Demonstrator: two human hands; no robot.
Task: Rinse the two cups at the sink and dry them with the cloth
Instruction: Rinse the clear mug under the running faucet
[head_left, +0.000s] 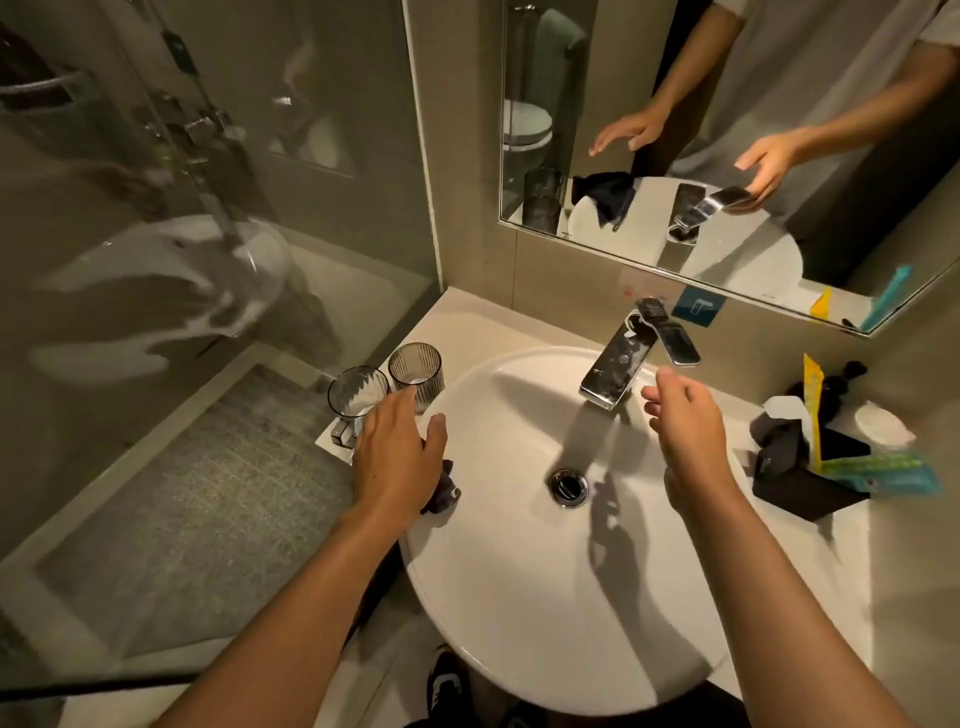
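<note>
Two ribbed smoked-glass cups stand upright side by side on a small tray (332, 441) at the left rear of the counter, just beside the sink (519, 597) rim: the near cup (356, 395) closer to the viewer, the far cup (416, 371) behind it and nearer the basin. Both look empty, and whether they are wet cannot be told. The left hand (397, 452) reaches toward them with fingers extended and slightly spread, gripping nothing; its fingertips lie at the base of the near cup, and whether they touch the glass cannot be told. A dark cloth (441, 491) lies bunched on the left rim of the sink, partly hidden under that hand. The right hand (685, 431) hovers by the spout of the tap (615, 374), fingers loosely extended and holding nothing, apart from the lever (667, 332); no running water is discernible. The governing relation: the cups lie forward and slightly left of the left hand, their long axes vertical, well apart from the right hand across the basin, so the left hand is judged the nearer for a side-on grasp, the right better placed for the lever. Neither cup appears rinsed yet. Toiletry packets (872, 467) lie on the counter to the right; a mirror (727, 130) hangs above
</note>
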